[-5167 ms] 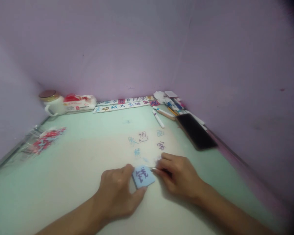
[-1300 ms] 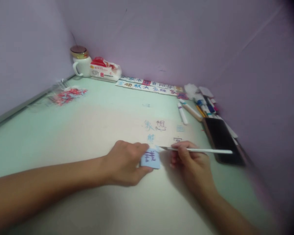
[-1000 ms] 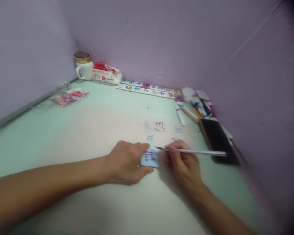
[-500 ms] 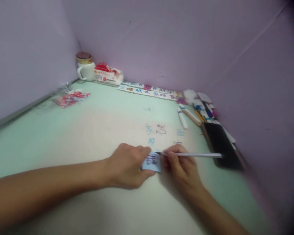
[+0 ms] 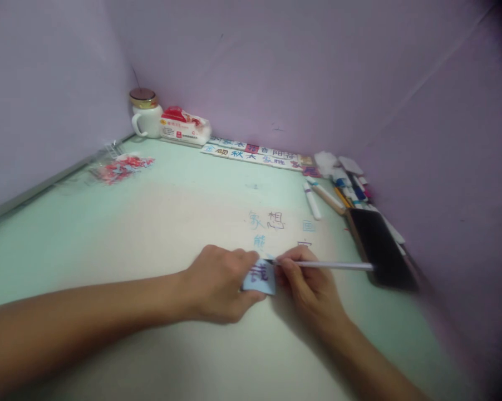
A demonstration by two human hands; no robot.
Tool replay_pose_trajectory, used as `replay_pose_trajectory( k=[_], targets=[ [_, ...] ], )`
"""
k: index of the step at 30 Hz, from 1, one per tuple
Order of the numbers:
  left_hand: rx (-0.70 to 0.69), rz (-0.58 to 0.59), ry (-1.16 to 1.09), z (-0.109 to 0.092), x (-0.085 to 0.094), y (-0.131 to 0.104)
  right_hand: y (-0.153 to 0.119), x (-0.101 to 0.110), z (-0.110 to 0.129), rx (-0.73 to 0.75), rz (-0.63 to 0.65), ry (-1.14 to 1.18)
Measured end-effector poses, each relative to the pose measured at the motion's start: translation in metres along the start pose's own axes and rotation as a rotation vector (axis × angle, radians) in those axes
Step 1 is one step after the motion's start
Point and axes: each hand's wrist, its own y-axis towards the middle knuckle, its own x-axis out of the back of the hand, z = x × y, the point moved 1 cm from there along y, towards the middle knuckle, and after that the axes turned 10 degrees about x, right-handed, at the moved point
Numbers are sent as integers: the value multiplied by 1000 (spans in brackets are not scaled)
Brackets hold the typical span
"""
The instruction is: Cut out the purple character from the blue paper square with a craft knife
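Note:
A small light-blue card [image 5: 264, 283] with a dark purple character is pinched in my left hand [image 5: 220, 284], thumb along its near edge and fingers at its far left corner. My right hand [image 5: 309, 278] is closed around a slim silver tool, apparently a craft knife [image 5: 336, 265], gripped like a pen. Its shaft sticks out to the right, and its dark tip meets the card's upper right corner. The tip is too small and blurred to make out the blade. Blue and purple characters [image 5: 259, 223] are written on the pale tabletop beyond my hands.
Along the back wall lie two rows of character cards [image 5: 255, 156]. At the right are a phone [image 5: 380, 245], markers [image 5: 312, 200] and a white crumpled wad [image 5: 326, 163]. Back left hold a lidded mug [image 5: 148, 120], a tissue pack [image 5: 184, 127] and red-blue paper scraps [image 5: 126, 169].
The tool's outer end has shifted slightly left, its tip staying near the card's upper corner. My left hand keeps its hold on the card, almost unmoved.

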Motion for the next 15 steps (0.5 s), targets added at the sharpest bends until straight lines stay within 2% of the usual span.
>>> replay_pose_trajectory(
  k=[15],
  targets=[
    [19, -46, -5, 1, -3, -1, -2, 2, 3, -14, -12, -62]
  ],
)
